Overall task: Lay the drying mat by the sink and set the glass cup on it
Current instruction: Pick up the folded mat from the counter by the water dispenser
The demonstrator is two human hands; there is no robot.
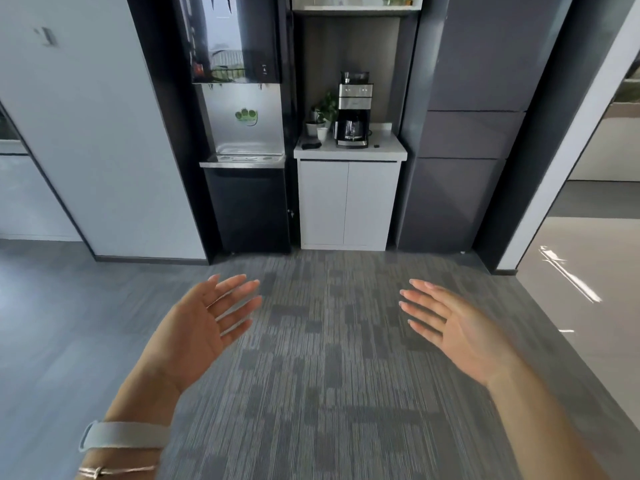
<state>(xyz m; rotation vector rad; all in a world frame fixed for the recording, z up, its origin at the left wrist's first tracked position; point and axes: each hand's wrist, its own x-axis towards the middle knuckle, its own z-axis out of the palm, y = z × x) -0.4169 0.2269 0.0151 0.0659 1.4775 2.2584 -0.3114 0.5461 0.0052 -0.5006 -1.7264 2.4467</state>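
My left hand (204, 327) and my right hand (450, 323) are held out in front of me over grey carpet, palms facing each other, fingers spread, both holding nothing. A white band and thin bracelets circle my left wrist. No drying mat, glass cup or sink shows in this view. Some way ahead, a small white counter (388, 152) carries a coffee maker (353, 110), a small white cup (322, 133), a potted plant (325, 109) and a dark flat object (310, 145).
A steel water dispenser (244, 133) with a drip tray stands left of the white cabinet (348, 202). Dark tall cabinets (471, 133) lie to the right, a pale wall (86, 133) to the left. Glossy floor (588, 289) begins at the right, beyond the carpet (329, 358).
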